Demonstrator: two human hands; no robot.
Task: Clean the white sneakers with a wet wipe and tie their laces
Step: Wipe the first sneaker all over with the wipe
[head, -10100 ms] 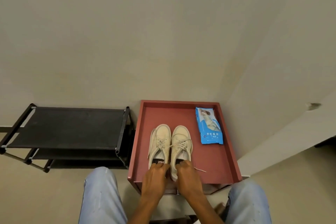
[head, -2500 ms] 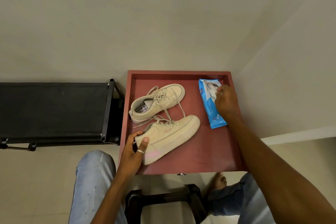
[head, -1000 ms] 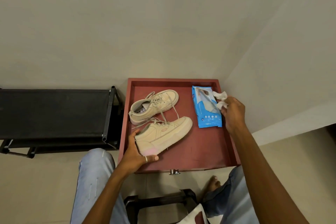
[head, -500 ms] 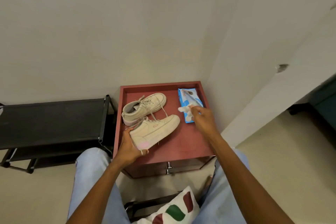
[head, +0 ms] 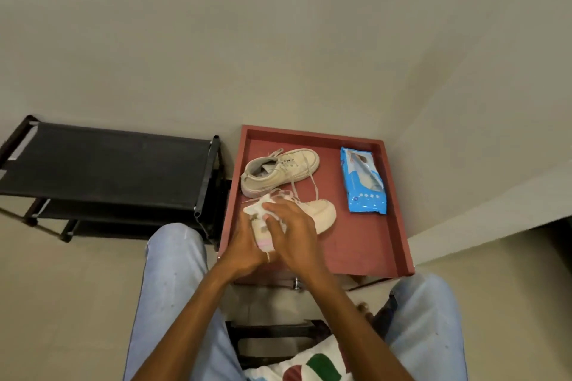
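Near sneaker (head: 322,215), cream, lies at the front-left of the red tray (head: 365,250), toe pointing right. Left hand (head: 244,252) grips its heel; right hand (head: 291,232) curls over a crumpled wipe (head: 255,209) on it. Far sneaker (head: 278,172) lies at the tray's back-left; a glossy blue pack (head: 363,181) lies at its right.

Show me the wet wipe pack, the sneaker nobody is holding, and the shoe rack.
wet wipe pack (head: 364,185), head view, middle of the blue wrapper.
far sneaker (head: 280,175), head view, middle of its upper.
black shoe rack (head: 105,161), head view, top shelf surface.
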